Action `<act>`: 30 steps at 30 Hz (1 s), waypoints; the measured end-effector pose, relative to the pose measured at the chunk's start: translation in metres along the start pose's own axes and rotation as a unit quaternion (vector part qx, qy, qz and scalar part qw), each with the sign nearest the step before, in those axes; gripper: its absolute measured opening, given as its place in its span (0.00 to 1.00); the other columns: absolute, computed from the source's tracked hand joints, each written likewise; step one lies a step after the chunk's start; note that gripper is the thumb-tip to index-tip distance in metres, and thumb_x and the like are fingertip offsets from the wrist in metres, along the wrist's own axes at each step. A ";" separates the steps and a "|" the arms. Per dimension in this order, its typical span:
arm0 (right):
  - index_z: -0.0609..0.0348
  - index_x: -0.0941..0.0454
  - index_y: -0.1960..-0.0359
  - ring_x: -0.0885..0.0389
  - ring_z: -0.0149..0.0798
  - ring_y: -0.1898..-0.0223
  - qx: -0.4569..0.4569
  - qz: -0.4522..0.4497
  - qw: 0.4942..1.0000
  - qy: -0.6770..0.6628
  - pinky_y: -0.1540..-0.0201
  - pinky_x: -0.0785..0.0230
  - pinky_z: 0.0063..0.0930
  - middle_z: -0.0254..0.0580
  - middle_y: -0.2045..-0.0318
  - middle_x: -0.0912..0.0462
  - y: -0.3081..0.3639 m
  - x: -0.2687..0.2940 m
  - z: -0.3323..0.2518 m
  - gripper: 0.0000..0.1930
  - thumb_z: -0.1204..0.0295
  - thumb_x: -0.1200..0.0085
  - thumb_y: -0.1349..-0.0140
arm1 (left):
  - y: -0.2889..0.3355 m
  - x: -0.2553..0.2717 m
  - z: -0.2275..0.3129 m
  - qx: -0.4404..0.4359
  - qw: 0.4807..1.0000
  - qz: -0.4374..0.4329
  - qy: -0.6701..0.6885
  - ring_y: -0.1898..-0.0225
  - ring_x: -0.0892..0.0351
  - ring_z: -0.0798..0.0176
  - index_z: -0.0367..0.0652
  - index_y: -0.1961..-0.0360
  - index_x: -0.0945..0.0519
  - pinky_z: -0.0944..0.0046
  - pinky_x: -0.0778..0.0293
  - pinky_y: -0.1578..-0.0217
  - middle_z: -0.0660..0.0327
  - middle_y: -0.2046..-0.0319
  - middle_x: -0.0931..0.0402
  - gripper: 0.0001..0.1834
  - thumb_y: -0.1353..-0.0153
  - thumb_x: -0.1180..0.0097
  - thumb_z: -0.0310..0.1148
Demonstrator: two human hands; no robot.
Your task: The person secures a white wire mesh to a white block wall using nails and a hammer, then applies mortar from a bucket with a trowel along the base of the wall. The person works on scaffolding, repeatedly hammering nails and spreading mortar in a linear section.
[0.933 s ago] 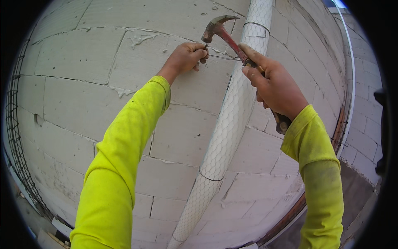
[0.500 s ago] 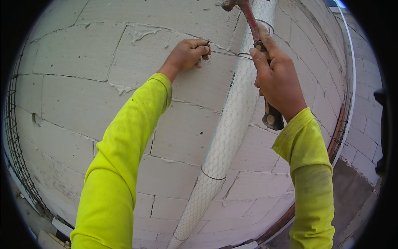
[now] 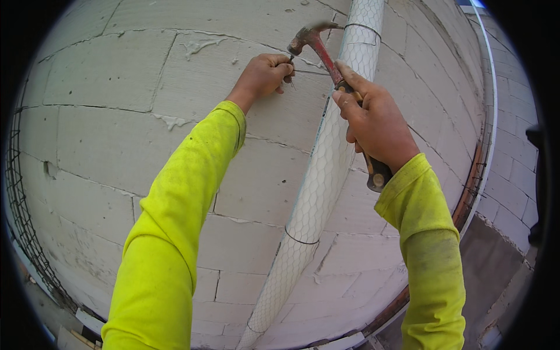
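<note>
My left hand point(image 3: 265, 76) is closed in a pinch on a dark nail point(image 3: 291, 58) against the pale block wall point(image 3: 251, 181). A thin wire point(image 3: 312, 73) runs from those fingers toward a white pipe point(image 3: 326, 151) wrapped in hexagonal wire mesh. My right hand point(image 3: 376, 119) grips the black-and-tan handle of a claw hammer point(image 3: 322, 52) with a red neck. The hammer's striking face is at the nail head, just above my left fingertips; whether they touch I cannot tell. The nail's lower part is hidden by my fingers.
Wire ties point(image 3: 300, 238) ring the slanting pipe at intervals. Dark steel reinforcement mesh point(image 3: 23, 216) curves along the far left. On the right, a white strip point(image 3: 494, 111) stands near another block wall point(image 3: 513, 140). Mortar smears point(image 3: 201, 46) stick out from some joints.
The hammer has swung down and left from above the pipe, bringing its head to the nail. My right hand has lowered slightly; my left hand keeps its place.
</note>
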State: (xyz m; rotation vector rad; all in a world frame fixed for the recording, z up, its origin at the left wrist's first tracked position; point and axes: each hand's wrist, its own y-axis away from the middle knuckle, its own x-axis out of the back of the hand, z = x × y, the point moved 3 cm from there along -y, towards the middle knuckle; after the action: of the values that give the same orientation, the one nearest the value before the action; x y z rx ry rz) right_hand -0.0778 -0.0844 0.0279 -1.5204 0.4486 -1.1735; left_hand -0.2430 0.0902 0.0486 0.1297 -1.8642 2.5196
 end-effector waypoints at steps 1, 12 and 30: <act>0.53 0.40 0.27 0.30 0.26 0.84 -0.001 0.005 1.000 -0.011 0.82 0.29 0.24 0.37 0.76 0.26 0.001 0.001 0.000 0.29 0.71 0.52 0.30 | 0.000 0.000 0.000 0.000 1.000 -0.003 -0.005 0.72 0.22 0.74 0.37 0.57 0.16 0.72 0.20 0.72 0.65 0.67 0.18 0.14 0.31 0.49 0.35; 0.55 0.38 0.28 0.29 0.25 0.83 0.043 0.094 0.995 0.006 0.81 0.30 0.23 0.36 0.75 0.24 0.011 -0.006 -0.007 0.30 0.73 0.50 0.31 | 0.000 -0.004 -0.003 0.010 1.000 -0.004 0.011 0.74 0.20 0.69 0.33 0.59 0.15 0.67 0.20 0.72 0.60 0.71 0.16 0.13 0.35 0.46 0.32; 0.58 0.36 0.29 0.24 0.29 0.77 0.050 0.106 0.990 0.075 0.68 0.25 0.25 0.41 0.72 0.20 0.016 -0.015 -0.007 0.28 0.73 0.49 0.31 | 0.004 -0.004 -0.006 0.034 0.999 0.011 0.036 0.74 0.21 0.71 0.32 0.56 0.16 0.70 0.19 0.71 0.59 0.68 0.16 0.13 0.34 0.45 0.30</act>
State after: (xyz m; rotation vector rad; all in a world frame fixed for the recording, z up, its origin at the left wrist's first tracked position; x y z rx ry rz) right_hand -0.0856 -0.0812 0.0069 -1.2694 0.6266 -1.1301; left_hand -0.2392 0.0954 0.0430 0.0179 -1.7656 2.5667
